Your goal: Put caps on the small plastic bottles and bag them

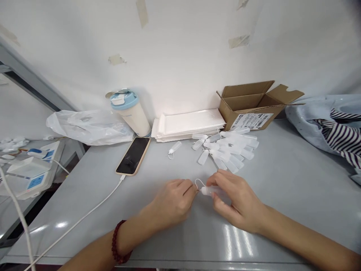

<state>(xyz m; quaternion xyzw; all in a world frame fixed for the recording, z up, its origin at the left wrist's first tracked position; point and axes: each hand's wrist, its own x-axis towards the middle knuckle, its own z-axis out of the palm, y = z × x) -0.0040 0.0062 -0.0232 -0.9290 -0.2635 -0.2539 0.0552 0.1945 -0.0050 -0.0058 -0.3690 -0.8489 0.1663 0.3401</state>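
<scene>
In my right hand [235,197] is a small translucent squeeze bottle [208,191], lying sideways between thumb and fingers with its nozzle pointing left. A thin white strap [199,181] loops up from the bottle's neck to the fingertips of my left hand [177,199]. Those fingers are pinched together on the strap's end, right by the nozzle tip; whatever sits at that end is hidden. Beyond my hands lies a pile of similar small bottles [225,148]. One single bottle [175,147] with a looped strap rests apart, left of the pile.
A stack of white packets [191,122] and an open cardboard box [254,105] stand against the wall. Farther left are a tumbler [131,113], a plastic bag [87,126] and a phone [133,156] on a white cable [93,210]. Striped cloth [342,133] lies at the right.
</scene>
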